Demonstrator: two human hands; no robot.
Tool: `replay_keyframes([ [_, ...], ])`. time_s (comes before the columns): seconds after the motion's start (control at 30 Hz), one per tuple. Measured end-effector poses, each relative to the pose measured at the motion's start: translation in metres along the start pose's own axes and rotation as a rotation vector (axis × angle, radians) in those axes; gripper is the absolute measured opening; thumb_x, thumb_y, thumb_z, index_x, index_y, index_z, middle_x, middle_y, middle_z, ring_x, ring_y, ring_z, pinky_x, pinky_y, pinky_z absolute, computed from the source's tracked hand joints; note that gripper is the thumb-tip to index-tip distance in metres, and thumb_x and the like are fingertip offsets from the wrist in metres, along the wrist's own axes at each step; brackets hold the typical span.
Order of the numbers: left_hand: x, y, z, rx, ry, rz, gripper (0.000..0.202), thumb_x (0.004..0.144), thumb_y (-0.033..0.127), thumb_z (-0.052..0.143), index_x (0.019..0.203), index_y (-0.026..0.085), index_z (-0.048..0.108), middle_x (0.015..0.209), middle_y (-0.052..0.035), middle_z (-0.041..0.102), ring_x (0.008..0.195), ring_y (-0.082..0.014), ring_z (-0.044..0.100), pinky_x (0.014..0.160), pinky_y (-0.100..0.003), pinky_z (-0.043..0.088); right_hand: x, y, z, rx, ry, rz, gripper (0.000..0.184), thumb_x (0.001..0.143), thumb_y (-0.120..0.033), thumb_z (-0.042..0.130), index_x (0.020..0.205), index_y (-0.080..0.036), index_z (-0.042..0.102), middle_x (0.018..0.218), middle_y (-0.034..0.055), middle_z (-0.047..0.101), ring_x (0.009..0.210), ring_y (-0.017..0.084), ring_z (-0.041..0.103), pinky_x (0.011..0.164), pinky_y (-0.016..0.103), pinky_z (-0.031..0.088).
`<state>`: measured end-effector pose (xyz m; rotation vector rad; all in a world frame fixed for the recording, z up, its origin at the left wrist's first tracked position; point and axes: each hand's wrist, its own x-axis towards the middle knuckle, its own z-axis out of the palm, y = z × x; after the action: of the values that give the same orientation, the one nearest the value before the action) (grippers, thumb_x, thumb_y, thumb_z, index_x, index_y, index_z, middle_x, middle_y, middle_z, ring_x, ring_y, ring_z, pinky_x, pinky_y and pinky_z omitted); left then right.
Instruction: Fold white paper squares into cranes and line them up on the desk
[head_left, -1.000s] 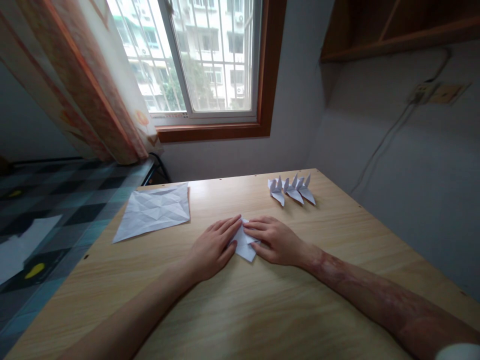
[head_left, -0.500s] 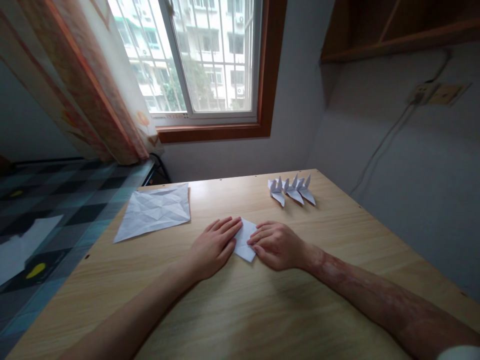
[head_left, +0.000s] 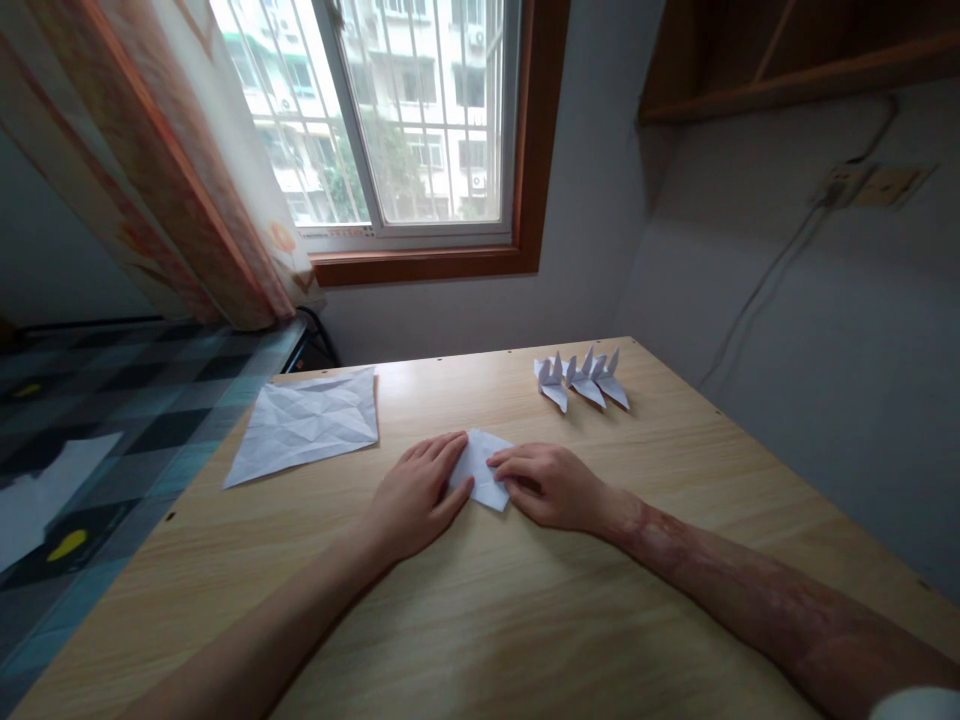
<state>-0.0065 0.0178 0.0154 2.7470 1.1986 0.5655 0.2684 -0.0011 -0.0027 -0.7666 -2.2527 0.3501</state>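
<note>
A small piece of folded white paper lies on the wooden table in front of me, between my two hands. My left hand grips its left edge, fingers along the far left corner and thumb at the near left side. On the right edge, the curled fingers of my right hand press and hold the paper, index finger on top. The thumb of that hand is partly hidden under the fingers. Part of the paper's left and right edges is covered by my fingers.
Three folded paper cranes stand in a row at the table's far right. A creased white sheet lies at the far left. Beyond the table are a checked bed on the left and a window ahead.
The folded paper has turned slightly and shifted a little left. My left hand has slid left with its fingers drawn in, and my right fingers now reach further onto the paper.
</note>
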Motion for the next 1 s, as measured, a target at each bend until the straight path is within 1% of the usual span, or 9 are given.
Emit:
replay_keyframes([
  [0.1,0.0001,0.0023,-0.0015,0.034,0.130,-0.069,0.052,0.102,0.049,0.069,0.144,0.019,0.062,0.138,-0.0162,0.075,0.127,-0.0362,0.072,0.111,-0.052,0.057,0.0002,0.0023,0.0011,-0.049,-0.002,0.033,0.035,0.094,-0.011,0.071,0.127,-0.022,0.078,0.141,0.0114,0.079,0.130,0.028,0.077,0.115,0.044,0.061],
  [0.2,0.0000,0.0017,-0.0010,0.038,0.204,-0.090,0.046,0.097,0.046,0.074,0.134,0.020,0.064,0.124,-0.0133,0.077,0.113,-0.0349,0.075,0.101,-0.050,0.060,0.0001,0.0037,0.0000,-0.071,-0.030,0.034,0.042,0.093,-0.012,0.072,0.134,-0.021,0.076,0.146,0.0125,0.076,0.137,0.030,0.073,0.120,0.046,0.059],
  [0.3,-0.0006,-0.0002,0.0000,0.019,0.238,-0.080,0.035,0.098,0.040,0.073,0.127,0.021,0.065,0.118,-0.0109,0.078,0.108,-0.0327,0.076,0.098,-0.047,0.060,0.0002,0.0032,-0.0024,-0.067,-0.064,0.021,0.046,0.094,-0.014,0.071,0.139,-0.020,0.074,0.149,0.0136,0.074,0.139,0.030,0.071,0.123,0.047,0.056],
  [0.43,-0.0018,-0.0008,0.0007,-0.022,0.282,-0.046,0.026,0.101,0.032,0.067,0.126,0.023,0.066,0.120,-0.0086,0.078,0.107,-0.0287,0.076,0.095,-0.043,0.060,0.0011,-0.0001,-0.0049,-0.048,-0.094,-0.002,0.048,0.097,-0.016,0.070,0.144,-0.019,0.072,0.153,0.0144,0.071,0.142,0.030,0.070,0.124,0.047,0.055],
  [0.6,-0.0020,0.0006,0.0014,-0.079,0.294,0.031,0.021,0.106,0.029,0.063,0.126,0.024,0.064,0.115,-0.0065,0.079,0.104,-0.0257,0.076,0.096,-0.042,0.059,0.0027,-0.0040,-0.0071,-0.014,-0.122,-0.024,0.050,0.100,-0.020,0.069,0.150,-0.021,0.069,0.157,0.0136,0.069,0.144,0.029,0.068,0.126,0.046,0.054],
  [0.73,-0.0019,0.0031,-0.0002,-0.109,0.195,0.102,0.019,0.106,0.031,0.064,0.125,0.025,0.065,0.117,-0.0069,0.079,0.108,-0.0272,0.076,0.099,-0.043,0.058,0.0024,-0.0042,-0.0078,0.004,-0.126,-0.028,0.053,0.099,-0.019,0.071,0.152,-0.021,0.068,0.158,0.0138,0.068,0.146,0.029,0.067,0.127,0.046,0.053],
  [0.8,-0.0017,0.0037,-0.0006,-0.122,0.178,0.080,0.022,0.106,0.031,0.065,0.126,0.025,0.064,0.120,-0.0085,0.077,0.108,-0.0274,0.075,0.097,-0.043,0.059,0.0019,-0.0038,-0.0075,0.006,-0.128,-0.026,0.053,0.098,-0.018,0.071,0.151,-0.021,0.068,0.157,0.0138,0.068,0.145,0.029,0.067,0.127,0.046,0.053],
  [0.9,-0.0007,0.0018,0.0008,-0.143,0.224,-0.009,0.036,0.101,0.036,0.071,0.132,0.023,0.060,0.124,-0.0117,0.074,0.108,-0.0285,0.075,0.093,-0.044,0.061,0.0016,-0.0038,-0.0073,0.009,-0.136,-0.027,0.051,0.098,-0.017,0.070,0.148,-0.021,0.070,0.156,0.0137,0.069,0.144,0.028,0.068,0.126,0.045,0.053],
  [1.0,0.0009,-0.0033,0.0036,-0.175,0.259,-0.096,0.043,0.097,0.042,0.076,0.132,0.021,0.060,0.112,-0.0100,0.076,0.101,-0.0286,0.075,0.090,-0.044,0.061,0.0024,-0.0059,-0.0081,0.031,-0.164,-0.047,0.050,0.098,-0.017,0.070,0.148,-0.021,0.069,0.157,0.0127,0.069,0.145,0.027,0.067,0.127,0.043,0.052],
])
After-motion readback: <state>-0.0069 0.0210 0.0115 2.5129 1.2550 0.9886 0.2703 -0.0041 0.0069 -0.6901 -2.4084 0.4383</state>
